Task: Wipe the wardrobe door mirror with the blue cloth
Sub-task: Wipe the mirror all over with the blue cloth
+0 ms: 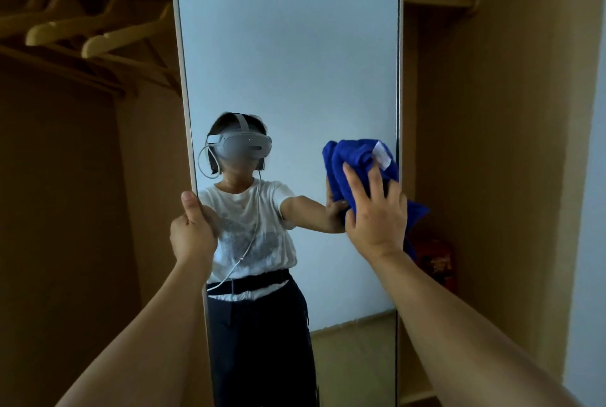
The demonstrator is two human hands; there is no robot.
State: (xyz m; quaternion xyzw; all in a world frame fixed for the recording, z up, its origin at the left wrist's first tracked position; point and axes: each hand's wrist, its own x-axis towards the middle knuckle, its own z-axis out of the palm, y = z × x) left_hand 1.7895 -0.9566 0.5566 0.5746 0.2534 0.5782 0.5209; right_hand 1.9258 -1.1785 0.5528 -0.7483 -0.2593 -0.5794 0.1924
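The tall wardrobe door mirror with a pale frame stands straight ahead and fills the middle of the view. My right hand presses the bunched blue cloth flat against the glass near the mirror's right edge, fingers spread over it. A white label shows on the cloth's upper part. My left hand grips the mirror's left frame edge at mid height, thumb up along the frame. The glass reflects a person in a white shirt with a headset.
Several wooden hangers hang on a rail inside the wardrobe at the upper left. A red box sits low behind the mirror's right edge. Wooden wardrobe walls close in on both sides.
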